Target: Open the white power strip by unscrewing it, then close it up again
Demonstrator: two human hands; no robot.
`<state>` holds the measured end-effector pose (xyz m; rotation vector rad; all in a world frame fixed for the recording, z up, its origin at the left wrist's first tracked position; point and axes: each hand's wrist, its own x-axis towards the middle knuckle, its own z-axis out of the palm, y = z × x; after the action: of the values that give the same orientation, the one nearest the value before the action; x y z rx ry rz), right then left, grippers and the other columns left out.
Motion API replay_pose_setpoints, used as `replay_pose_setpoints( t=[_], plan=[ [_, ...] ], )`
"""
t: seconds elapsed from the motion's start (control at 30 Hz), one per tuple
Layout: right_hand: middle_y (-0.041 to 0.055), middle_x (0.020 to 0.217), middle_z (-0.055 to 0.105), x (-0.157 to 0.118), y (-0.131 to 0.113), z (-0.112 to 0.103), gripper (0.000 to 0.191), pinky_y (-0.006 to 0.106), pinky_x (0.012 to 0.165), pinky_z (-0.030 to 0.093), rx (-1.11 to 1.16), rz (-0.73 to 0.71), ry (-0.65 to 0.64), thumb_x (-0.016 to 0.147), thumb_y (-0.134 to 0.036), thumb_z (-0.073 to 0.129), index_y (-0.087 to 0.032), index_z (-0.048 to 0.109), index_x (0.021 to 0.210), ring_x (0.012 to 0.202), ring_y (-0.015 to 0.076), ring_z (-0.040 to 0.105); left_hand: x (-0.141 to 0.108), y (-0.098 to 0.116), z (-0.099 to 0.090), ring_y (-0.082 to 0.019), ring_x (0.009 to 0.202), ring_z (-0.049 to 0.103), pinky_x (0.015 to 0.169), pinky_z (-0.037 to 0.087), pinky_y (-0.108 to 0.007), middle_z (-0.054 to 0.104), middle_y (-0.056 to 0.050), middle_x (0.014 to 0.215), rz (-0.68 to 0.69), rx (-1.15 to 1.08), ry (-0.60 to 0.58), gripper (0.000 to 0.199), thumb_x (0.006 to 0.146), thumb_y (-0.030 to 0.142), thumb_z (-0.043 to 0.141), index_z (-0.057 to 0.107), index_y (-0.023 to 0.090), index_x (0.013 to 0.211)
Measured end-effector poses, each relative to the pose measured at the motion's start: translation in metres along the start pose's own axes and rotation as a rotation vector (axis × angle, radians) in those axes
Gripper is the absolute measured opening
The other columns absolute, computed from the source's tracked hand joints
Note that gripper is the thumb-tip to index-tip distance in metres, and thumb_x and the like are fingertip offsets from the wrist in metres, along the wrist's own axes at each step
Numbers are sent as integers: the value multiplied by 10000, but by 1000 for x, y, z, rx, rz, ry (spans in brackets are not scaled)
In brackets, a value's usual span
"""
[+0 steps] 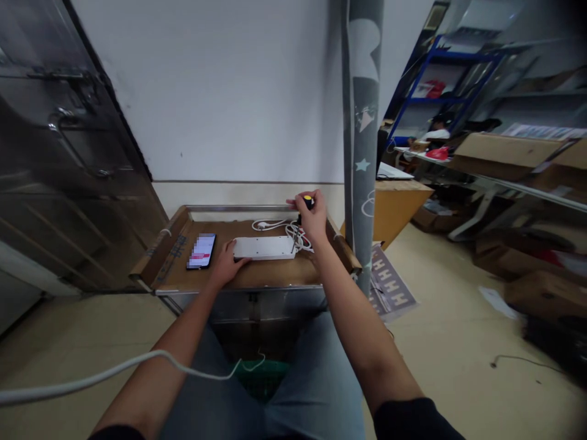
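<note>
A white power strip (263, 246) lies face down across the cardboard-lined tray table (183, 278), small dark screw holes on its upper side. My left hand (225, 264) grips its left end, thumb along the near edge. In my right hand (313, 214) is a screwdriver (308, 200) with a black and yellow handle, held upright; its shaft points down at the strip's right end. Whether the tip touches a screw is too small to tell. A white cable (293, 231) lies coiled behind and beside that end, under my right hand.
A phone (202, 251) with a lit screen lies left of the strip. Beyond the table's right side stands a grey patterned pole (362, 146). A white cord (156, 354) crosses over my left forearm. Below is a green basket (261, 379); boxes (541, 293) are at right.
</note>
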<state>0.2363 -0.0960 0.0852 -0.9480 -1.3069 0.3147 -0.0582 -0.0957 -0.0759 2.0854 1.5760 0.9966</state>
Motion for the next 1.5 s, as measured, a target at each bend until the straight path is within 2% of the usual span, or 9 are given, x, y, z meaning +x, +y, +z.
replay_pose_setpoints(
  t=[0.1, 0.17, 0.47, 0.67, 0.9, 1.03, 1.17, 1.37, 1.5],
  plan=[
    [-72, 695, 555, 5, 7, 6, 313, 234, 579, 460, -23, 39, 13, 975, -552, 550, -264, 429, 952, 537, 108, 557, 1, -1, 1, -370, 1499, 502, 1318, 348, -516, 453, -214, 1596, -7, 0, 2, 818, 878, 532, 770, 475, 139, 1532],
    [-76, 662, 527, 6, 9, 10, 309, 241, 571, 430, -71, 41, 72, 980, -552, 526, -267, 422, 920, 515, 112, 511, 1, 0, 1, -367, 1492, 508, 1316, 354, -511, 463, -206, 1585, -10, -1, 9, 808, 873, 529, 779, 488, 150, 1524],
    [31, 831, 540, -6, 0, 24, 341, 365, 850, 489, -278, -22, 308, 1027, -583, 369, -266, 446, 927, 805, 214, 583, -1, 5, -1, -365, 1481, 518, 1306, 372, -512, 484, -196, 1572, -7, -2, 22, 819, 865, 533, 794, 490, 170, 1533],
    [73, 915, 565, -9, -1, 31, 360, 391, 917, 507, -305, -18, 356, 1045, -579, 313, -265, 435, 920, 901, 230, 602, -2, 8, -4, -382, 1449, 544, 1285, 391, -533, 517, -218, 1523, -3, 10, 23, 845, 874, 633, 756, 503, 141, 1513],
    [104, 979, 556, -12, -6, 40, 367, 425, 980, 507, -237, 29, 381, 1027, -608, 321, -267, 414, 926, 1042, 260, 614, -2, 10, -4, -380, 1453, 540, 1287, 388, -516, 508, -213, 1532, -8, 24, 14, 833, 875, 587, 769, 495, 132, 1517],
    [56, 914, 581, -6, -9, 32, 403, 371, 865, 551, -105, 66, 260, 977, -655, 472, -258, 440, 911, 932, 213, 626, -4, 11, -5, -388, 1425, 561, 1257, 424, -522, 520, -212, 1509, -20, 38, 5, 828, 863, 580, 778, 508, 129, 1503],
    [-17, 747, 562, 11, -4, 8, 504, 280, 621, 529, 121, 154, -20, 857, -699, 661, -252, 442, 778, 710, 151, 613, -7, 12, -5, -373, 1379, 584, 1236, 445, -510, 548, -192, 1454, -18, 63, 14, 819, 853, 608, 776, 524, 147, 1481],
    [19, 877, 683, 30, 4, -5, 541, 288, 680, 580, 444, 236, -341, 727, -670, 814, -223, 511, 716, 790, 146, 676, 7, 15, -6, -465, 1313, 561, 1199, 435, -603, 606, -207, 1309, -10, 140, 19, 947, 610, 732, 897, 618, 138, 1293],
    [-23, 768, 662, 27, 7, -7, 523, 212, 387, 336, 619, 301, -480, 746, -622, 839, -227, 496, 744, 453, 56, 458, 21, 14, -8, -441, 1272, 602, 1155, 482, -589, 621, -197, 1334, -19, 129, -20, 1025, 531, 684, 953, 575, 148, 1317]
  ],
)
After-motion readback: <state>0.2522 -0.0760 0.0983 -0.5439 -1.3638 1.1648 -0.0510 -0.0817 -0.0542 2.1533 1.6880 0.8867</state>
